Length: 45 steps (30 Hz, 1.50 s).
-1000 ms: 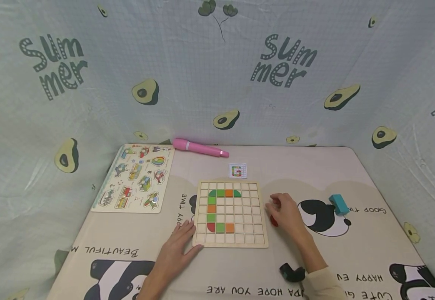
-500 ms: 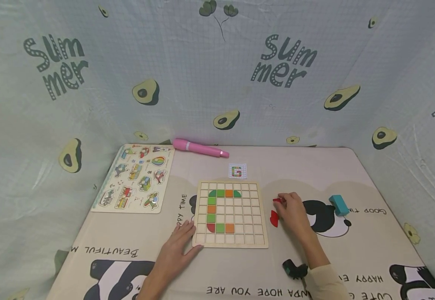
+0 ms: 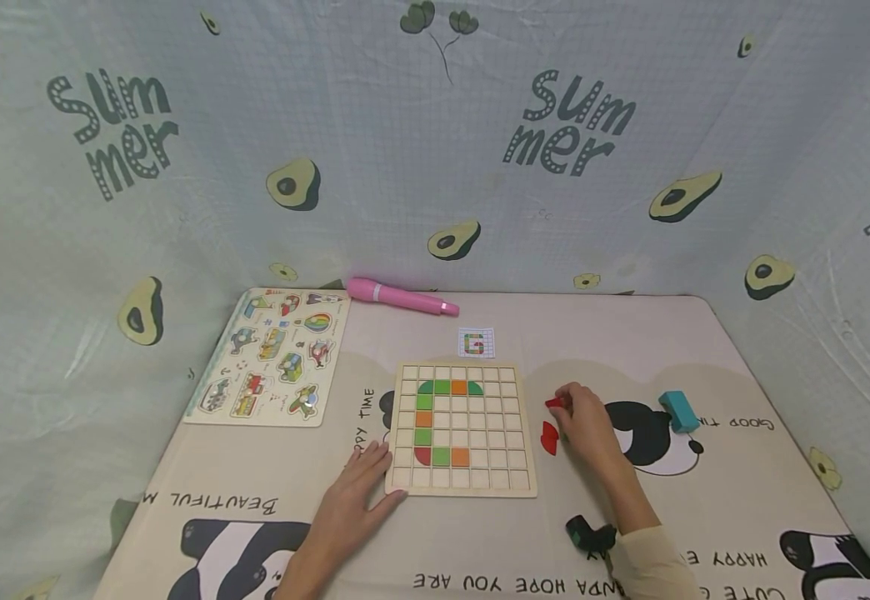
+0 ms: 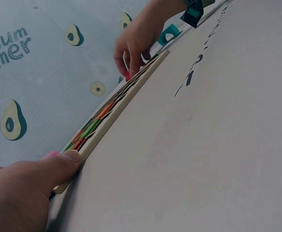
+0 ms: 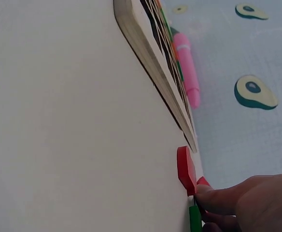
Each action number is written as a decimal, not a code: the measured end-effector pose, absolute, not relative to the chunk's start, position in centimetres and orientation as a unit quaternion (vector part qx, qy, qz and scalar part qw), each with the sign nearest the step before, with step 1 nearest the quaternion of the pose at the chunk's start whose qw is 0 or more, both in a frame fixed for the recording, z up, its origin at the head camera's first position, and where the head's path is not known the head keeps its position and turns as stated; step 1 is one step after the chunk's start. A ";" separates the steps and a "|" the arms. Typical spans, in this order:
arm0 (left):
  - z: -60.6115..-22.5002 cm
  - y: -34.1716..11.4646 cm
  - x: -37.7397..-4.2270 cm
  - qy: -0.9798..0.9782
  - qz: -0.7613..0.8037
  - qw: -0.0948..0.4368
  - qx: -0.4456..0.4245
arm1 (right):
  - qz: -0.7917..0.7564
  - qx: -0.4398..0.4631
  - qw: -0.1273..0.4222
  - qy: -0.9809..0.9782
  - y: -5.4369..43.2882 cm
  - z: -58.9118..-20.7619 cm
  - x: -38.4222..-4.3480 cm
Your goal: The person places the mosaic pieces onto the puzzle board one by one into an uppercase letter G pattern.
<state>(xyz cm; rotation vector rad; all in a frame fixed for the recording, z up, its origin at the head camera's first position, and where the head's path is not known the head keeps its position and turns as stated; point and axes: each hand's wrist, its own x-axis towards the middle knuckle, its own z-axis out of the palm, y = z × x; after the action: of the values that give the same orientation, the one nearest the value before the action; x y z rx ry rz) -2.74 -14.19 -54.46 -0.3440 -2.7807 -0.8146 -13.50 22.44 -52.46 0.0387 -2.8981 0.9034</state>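
My left hand rests at the left edge and near-left corner of a wooden grid board, fingers extended; the thumb lies on the corner. Green, orange and red tiles fill some of its cells. Right of the board, my right hand pinches a small red tile between thumb and fingers. Loose red tile pieces lie just below that hand, near the board's right edge. In the right wrist view a green tile stands out beside the thumb.
Behind the board lies a small pattern card, with a pink pen-like stick farther back. A picture puzzle board is at the left. A teal block sits to the right, and a black object is by the right wrist.
My right hand has moved slightly right and away from the loose red pieces, uncovering them. A red tile now shows at its fingertips. The left hand and board have stayed put.
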 end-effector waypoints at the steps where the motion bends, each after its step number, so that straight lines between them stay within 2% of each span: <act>1: -54.5 -14.2 -2.7 -0.947 -0.277 0.112 -0.118 | 0.300 0.012 0.050 -0.953 22.4 -52.4 -13.5; 16: -54.5 -14.2 -2.7 -0.947 -0.281 0.104 -0.113 | 0.321 0.026 0.036 -0.946 21.2 -51.4 -12.9; 23: -54.6 -14.2 -2.8 -0.945 -0.280 0.117 -0.124 | 0.326 0.038 0.015 -0.944 20.0 -50.5 -12.3; 33: -54.7 -14.2 -2.8 -0.943 -0.277 0.127 -0.134 | 0.322 0.112 0.016 -0.940 18.2 -50.4 -11.2; 45: -54.7 -14.2 -2.8 -0.944 -0.281 0.116 -0.126 | 0.354 0.119 -0.045 -0.927 15.7 -50.5 -9.6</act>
<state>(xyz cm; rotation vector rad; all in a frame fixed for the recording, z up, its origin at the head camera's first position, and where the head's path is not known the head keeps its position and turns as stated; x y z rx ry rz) -2.79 -14.24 -54.68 -0.3682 -2.7650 -0.8233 -9.61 15.67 -50.53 0.3840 -2.9983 1.1445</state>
